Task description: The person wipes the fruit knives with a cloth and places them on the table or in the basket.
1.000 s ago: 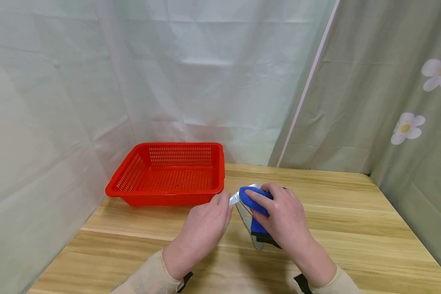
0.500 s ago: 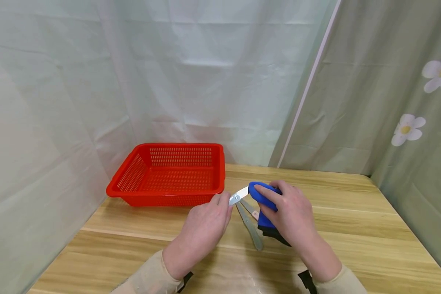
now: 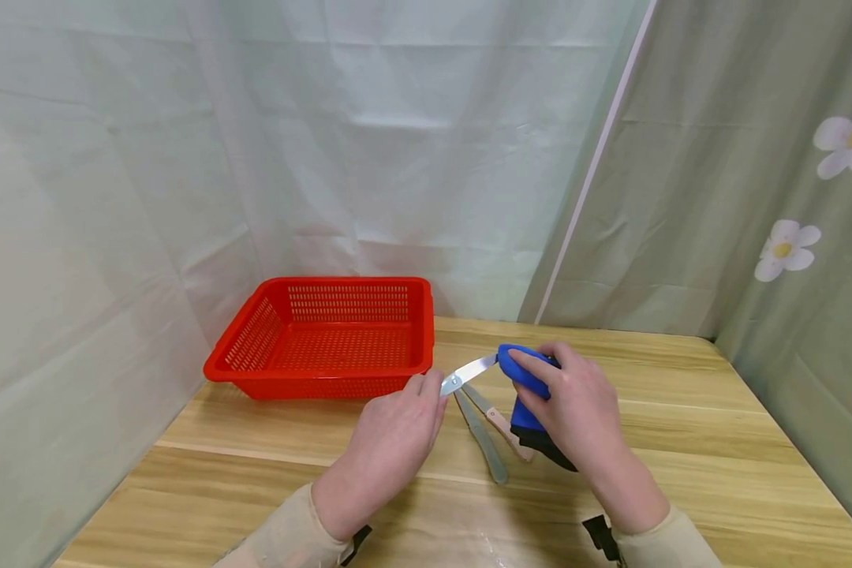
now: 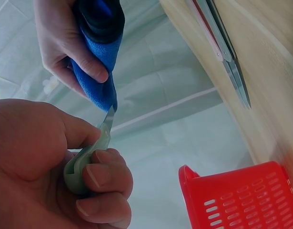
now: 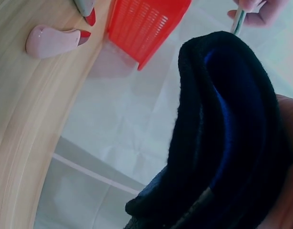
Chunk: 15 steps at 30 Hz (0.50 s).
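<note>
My left hand grips a folding knife by its pale green handle, with the blade out and pointing up to the right. In the left wrist view, thumb and curled fingers wrap that handle. My right hand holds a folded blue cloth with a black edge, pinched at the blade's tip end; the very tip is hidden by it. Below the hands, on the table, lie a knife with a grey-green handle and one with a pink handle, their blades unfolded and close together.
A red plastic basket with slotted walls stands on the wooden table, behind and left of my hands. Pale curtains hang along the table's back and sides.
My right hand and the cloth have slid along the blade, rightward and slightly up, baring most of it. The pink-handled knife has come into view below. My left hand stays put.
</note>
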### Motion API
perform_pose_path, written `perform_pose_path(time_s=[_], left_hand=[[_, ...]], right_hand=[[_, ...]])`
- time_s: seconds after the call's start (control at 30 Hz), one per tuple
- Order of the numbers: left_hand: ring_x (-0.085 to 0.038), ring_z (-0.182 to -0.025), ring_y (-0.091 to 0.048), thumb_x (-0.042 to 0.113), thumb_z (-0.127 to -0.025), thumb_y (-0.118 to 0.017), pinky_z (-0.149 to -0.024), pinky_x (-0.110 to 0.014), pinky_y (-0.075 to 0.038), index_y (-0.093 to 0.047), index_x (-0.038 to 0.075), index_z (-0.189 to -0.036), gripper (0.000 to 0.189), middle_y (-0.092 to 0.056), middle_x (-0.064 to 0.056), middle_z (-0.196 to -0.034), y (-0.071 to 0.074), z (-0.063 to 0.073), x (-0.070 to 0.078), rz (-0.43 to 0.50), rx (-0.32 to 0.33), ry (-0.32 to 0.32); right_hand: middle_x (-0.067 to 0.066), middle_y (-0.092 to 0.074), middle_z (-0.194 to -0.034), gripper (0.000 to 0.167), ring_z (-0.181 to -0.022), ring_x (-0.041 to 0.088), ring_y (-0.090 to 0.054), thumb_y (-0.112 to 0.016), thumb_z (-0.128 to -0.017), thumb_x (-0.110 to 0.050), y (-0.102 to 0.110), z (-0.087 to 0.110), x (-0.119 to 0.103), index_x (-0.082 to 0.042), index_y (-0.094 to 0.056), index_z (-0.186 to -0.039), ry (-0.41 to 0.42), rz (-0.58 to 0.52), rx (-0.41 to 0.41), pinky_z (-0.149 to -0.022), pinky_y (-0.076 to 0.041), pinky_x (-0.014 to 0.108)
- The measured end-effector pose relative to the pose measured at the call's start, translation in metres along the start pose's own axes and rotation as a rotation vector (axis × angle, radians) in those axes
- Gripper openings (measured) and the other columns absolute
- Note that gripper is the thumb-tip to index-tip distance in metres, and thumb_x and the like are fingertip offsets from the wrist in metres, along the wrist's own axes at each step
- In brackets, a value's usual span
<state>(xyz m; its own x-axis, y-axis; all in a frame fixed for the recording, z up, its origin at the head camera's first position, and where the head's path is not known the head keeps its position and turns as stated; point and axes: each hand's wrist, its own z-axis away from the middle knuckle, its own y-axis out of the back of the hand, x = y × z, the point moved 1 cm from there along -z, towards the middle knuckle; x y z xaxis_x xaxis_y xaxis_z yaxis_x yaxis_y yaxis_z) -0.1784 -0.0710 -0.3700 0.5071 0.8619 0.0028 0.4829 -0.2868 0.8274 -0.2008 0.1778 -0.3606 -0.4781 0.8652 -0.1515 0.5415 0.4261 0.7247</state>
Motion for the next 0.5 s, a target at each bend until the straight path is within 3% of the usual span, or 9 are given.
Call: perform_pose_path(time_s=[0.23, 0.5], left_hand=[[-0.014, -0.047, -0.04, 0.019, -0.105, -0.077, -0.041, -0.027, -0.03, -0.055, 0.005, -0.106, 0.026, -0.047, -0.002, -0.072, 0.0001, 0.0002, -0.001, -0.02, 0.035, -0.017], [-0.012, -0.05, -0.038, 0.019, -0.106, -0.076, -0.042, -0.025, -0.03, -0.055, 0.006, -0.101, 0.025, -0.045, 0.0, -0.073, 0.0016, 0.0002, -0.0016, -0.017, -0.01, 0.0]], right_hand=[[0.015, -0.072, -0.116, 0.048, -0.089, 0.042, -0.071, -0.098, -0.083, -0.014, 0.0034, 0.0008, 0.0028, -0.022, -0.084, -0.129, -0.063, 0.008, -0.006, -0.073, -0.058, 0.057], [0.015, -0.072, -0.116, 0.048, -0.089, 0.04, -0.072, -0.097, -0.085, -0.015, 0.0082, -0.0004, 0.0038, -0.021, -0.083, -0.131, -0.075, -0.002, -0.004, -0.077, -0.058, 0.058]])
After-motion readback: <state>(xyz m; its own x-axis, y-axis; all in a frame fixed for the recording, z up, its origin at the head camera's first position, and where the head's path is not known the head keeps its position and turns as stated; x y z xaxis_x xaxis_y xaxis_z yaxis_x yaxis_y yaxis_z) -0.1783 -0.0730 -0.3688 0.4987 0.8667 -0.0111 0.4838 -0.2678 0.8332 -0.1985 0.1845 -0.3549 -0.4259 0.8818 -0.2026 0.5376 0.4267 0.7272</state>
